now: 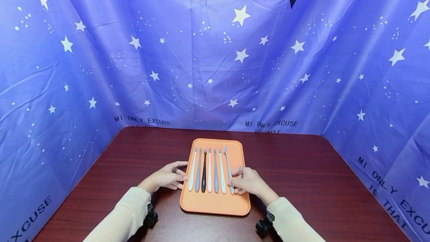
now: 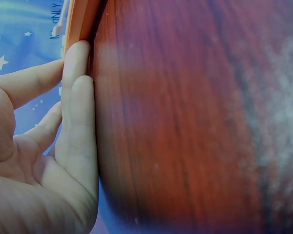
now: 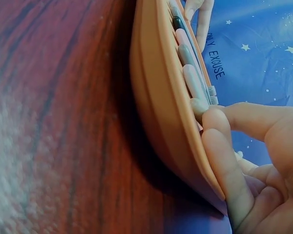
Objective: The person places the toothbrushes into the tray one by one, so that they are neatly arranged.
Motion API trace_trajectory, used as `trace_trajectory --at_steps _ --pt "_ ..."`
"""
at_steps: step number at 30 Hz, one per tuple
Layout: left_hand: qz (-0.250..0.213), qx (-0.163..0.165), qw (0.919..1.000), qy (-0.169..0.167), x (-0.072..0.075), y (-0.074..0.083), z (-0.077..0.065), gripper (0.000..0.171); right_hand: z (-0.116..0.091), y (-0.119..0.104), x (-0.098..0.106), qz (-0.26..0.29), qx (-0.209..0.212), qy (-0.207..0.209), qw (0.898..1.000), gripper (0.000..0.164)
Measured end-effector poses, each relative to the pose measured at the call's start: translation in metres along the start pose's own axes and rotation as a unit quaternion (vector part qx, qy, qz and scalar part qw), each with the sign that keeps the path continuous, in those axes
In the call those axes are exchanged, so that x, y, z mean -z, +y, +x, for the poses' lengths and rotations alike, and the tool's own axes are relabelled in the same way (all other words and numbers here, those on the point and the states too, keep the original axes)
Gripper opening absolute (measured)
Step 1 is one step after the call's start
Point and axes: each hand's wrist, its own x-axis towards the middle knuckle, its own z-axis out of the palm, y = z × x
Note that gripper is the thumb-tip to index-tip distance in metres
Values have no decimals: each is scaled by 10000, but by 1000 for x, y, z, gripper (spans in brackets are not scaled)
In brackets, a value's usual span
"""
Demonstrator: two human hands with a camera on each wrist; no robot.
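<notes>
On an orange tray [image 1: 215, 205], several toothbrushes lie side by side with their heads toward the far end. They are pale mint, grey-blue, black and pink. The rightmost grey toothbrush [image 1: 229, 169] slants a little; my right hand [image 1: 248, 180] pinches the lower end of its handle between thumb and fingertip. In the right wrist view, that grey handle end [image 3: 199, 108] shows at the fingertips, just inside the tray rim. My left hand [image 1: 168, 176] rests at the tray's left edge, its fingers fairly straight. In the left wrist view, the fingers [image 2: 78, 117] lie along the tray's outer side.
The tray stands on a dark red wood-grain table [image 1: 134, 152], with table surface on both sides. A blue star-printed cloth [image 1: 201, 47] hangs behind and at both sides. Black devices [image 1: 151, 216] are strapped at both wrists.
</notes>
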Motion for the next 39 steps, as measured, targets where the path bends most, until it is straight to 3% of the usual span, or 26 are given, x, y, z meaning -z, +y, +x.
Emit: trace_trajectory --at_steps 28,39 --pt "-7 -36 10000 -14 2 1 0 69 1 -1 2 -64 18 24 10000 40" --pt "-55 15 10000 -71 1 0 0 69 1 4 6 327 3 -137 9994 40"
